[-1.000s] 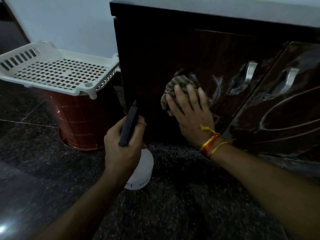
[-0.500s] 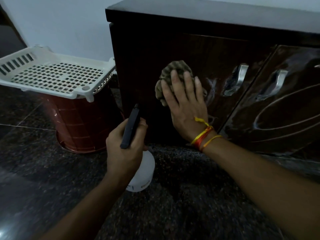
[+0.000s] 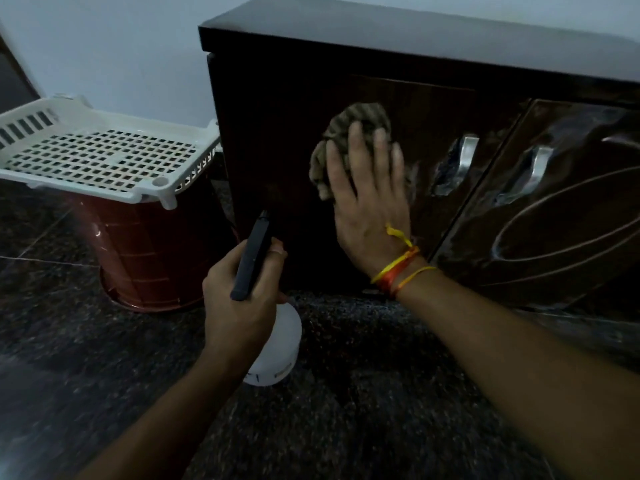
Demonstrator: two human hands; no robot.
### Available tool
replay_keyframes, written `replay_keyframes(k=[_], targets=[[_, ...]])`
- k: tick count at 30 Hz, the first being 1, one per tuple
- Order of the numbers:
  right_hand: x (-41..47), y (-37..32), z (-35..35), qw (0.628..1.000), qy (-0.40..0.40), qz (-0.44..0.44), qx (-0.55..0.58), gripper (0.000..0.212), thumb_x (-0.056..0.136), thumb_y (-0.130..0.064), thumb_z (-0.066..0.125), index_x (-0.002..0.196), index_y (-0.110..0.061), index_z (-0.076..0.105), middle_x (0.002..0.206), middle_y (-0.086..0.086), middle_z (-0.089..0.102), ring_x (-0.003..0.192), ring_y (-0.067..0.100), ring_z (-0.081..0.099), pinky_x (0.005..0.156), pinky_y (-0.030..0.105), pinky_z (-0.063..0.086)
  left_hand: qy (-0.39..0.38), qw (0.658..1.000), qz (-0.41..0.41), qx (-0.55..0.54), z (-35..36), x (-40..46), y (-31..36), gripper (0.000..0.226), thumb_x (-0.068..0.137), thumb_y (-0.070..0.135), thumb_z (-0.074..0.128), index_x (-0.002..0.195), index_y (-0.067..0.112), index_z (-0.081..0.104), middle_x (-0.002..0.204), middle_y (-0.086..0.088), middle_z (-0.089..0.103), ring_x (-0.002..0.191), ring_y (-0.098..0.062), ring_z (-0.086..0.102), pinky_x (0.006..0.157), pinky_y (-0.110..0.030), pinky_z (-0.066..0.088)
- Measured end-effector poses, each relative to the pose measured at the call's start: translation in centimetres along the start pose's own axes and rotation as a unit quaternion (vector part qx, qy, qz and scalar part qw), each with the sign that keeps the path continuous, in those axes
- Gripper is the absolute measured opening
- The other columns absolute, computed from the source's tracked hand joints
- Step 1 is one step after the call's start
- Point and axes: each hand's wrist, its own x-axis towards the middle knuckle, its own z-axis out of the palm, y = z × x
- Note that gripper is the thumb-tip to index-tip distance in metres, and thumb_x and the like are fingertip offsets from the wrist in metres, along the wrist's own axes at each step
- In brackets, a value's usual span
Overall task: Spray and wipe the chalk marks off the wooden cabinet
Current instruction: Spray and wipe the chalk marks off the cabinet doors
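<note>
now the right hand [image 3: 372,209] lies flat and open on a striped rag [image 3: 349,133], pressing it against the left door of the dark wooden cabinet [image 3: 284,133]. the fingers [image 3: 356,143] are spread over the rag, not curled round it. pale smudges [image 3: 414,174] show on the door just right of the hand, near the silver handle [image 3: 464,161]. the left hand [image 3: 239,303] is closed round a spray bottle [image 3: 277,344], white at the bottom with a black top [image 3: 252,258], held low near the cabinet's left corner. a white basket [image 3: 86,157] sits on a red bucket [image 3: 152,251] on the dark floor [image 3: 346,410], left of the cabinet.
</note>
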Motion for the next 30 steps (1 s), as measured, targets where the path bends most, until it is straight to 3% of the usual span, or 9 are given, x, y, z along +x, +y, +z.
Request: replay_keyframes(k=[3, 6, 12, 15, 18, 22, 25, 30], targets=[[-2.9, 0.4, 0.8, 0.997, -0.06, -0.049, -0.001, 0.052, 0.096, -0.013, 0.046, 0.145, -0.012, 0.029, 0.153, 0.014, 0.024, 0.14, 0.038, 0.018, 0.117, 0.05, 0.009, -0.002, 1.0, -0.007, -0.016, 0.4, 0.1, 0.3, 0.022, 0.084, 0.046, 0.057, 0.088, 0.026, 0.065, 0.082, -0.023, 0.067, 0.052, -0.021, 0.059, 0.05, -0.024, 0.049], [-5.7, 1.9, 0.6, 0.996, -0.091, -0.013, -0.019, 0.056, 0.095, -0.016, 0.047, 0.146, -0.013, 0.023, 0.152, 0.014, 0.016, 0.14, 0.038, 0.015, 0.117, 0.05, 0.009, -0.009, 1.0, -0.007, -0.021, 0.8, 0.0, 0.4, 0.019, 0.085, 0.046, 0.059, 0.086, 0.027, 0.064, 0.083, -0.023, 0.066, 0.05, -0.022, 0.058, 0.049, -0.023, 0.049], [-1.7, 0.8, -0.9, 0.983, -0.006, 0.178, 0.048, 0.052, 0.093, -0.006, 0.043, 0.143, -0.001, 0.028, 0.149, 0.031, 0.023, 0.138, 0.049, 0.018, 0.115, 0.054, 0.015, -0.025, 1.0, -0.004, -0.009, 1.1, -0.5, 0.0, 0.012, 0.088, 0.036, 0.058, 0.084, 0.026, 0.064, 0.083, -0.03, 0.063, 0.053, -0.027, 0.056, 0.049, -0.02, 0.048], [-2.0, 0.3, -0.5, 0.985, -0.011, 0.163, 0.053, 0.051, 0.096, -0.01, 0.04, 0.144, -0.002, 0.025, 0.15, 0.03, 0.022, 0.139, 0.048, 0.016, 0.116, 0.054, 0.013, -0.019, 1.0, -0.013, -0.009, 1.4, -0.4, -0.4, 0.027, 0.085, 0.038, 0.054, 0.095, 0.016, 0.067, 0.086, -0.016, 0.068, 0.053, -0.016, 0.059, 0.05, -0.016, 0.048], [-5.5, 0.5, 0.5, 0.988, -0.061, 0.139, 0.04, 0.06, 0.094, -0.01, 0.05, 0.145, -0.006, 0.019, 0.152, 0.025, 0.013, 0.14, 0.045, 0.011, 0.117, 0.053, 0.011, -0.02, 1.0, -0.002, -0.007, 1.7, -0.2, -0.6, 0.028, 0.093, 0.024, 0.054, 0.108, 0.002, 0.065, 0.093, -0.005, 0.07, 0.053, -0.011, 0.061, 0.051, -0.014, 0.047], [-6.9, -0.5, 0.6, 0.974, -0.062, 0.215, 0.045, 0.067, 0.089, -0.008, 0.061, 0.142, -0.005, 0.021, 0.15, 0.024, 0.011, 0.139, 0.043, 0.014, 0.114, 0.05, 0.02, -0.023, 1.0, 0.01, -0.016, 1.6, -0.3, -0.4, 0.047, 0.085, 0.038, 0.057, 0.11, -0.001, 0.064, 0.096, -0.005, 0.07, 0.054, -0.011, 0.062, 0.052, -0.014, 0.047], [-4.1, -1.3, -0.3, 0.961, -0.042, 0.255, 0.095, 0.068, 0.09, 0.0, 0.054, 0.146, -0.006, 0.015, 0.153, 0.026, 0.009, 0.142, 0.042, 0.008, 0.116, 0.052, 0.019, -0.019, 1.0, 0.008, -0.008, 1.4, -0.5, -0.7, 0.034, 0.091, 0.028, 0.061, 0.108, -0.001, 0.064, 0.093, -0.004, 0.069, 0.055, -0.01, 0.063, 0.051, -0.013, 0.047], [-1.8, -1.5, -1.2, 0.947, -0.025, 0.294, 0.126, 0.066, 0.09, 0.006, 0.047, 0.147, -0.004, 0.016, 0.155, 0.025, 0.006, 0.144, 0.04, 0.003, 0.117, 0.051, 0.018, -0.012, 1.0, 0.011, -0.008, 1.6, -0.4, -1.1, 0.035, 0.09, 0.032, 0.065, 0.106, 0.0, 0.065, 0.087, 0.004, 0.071, 0.053, -0.009, 0.063, 0.051, -0.012, 0.047]])
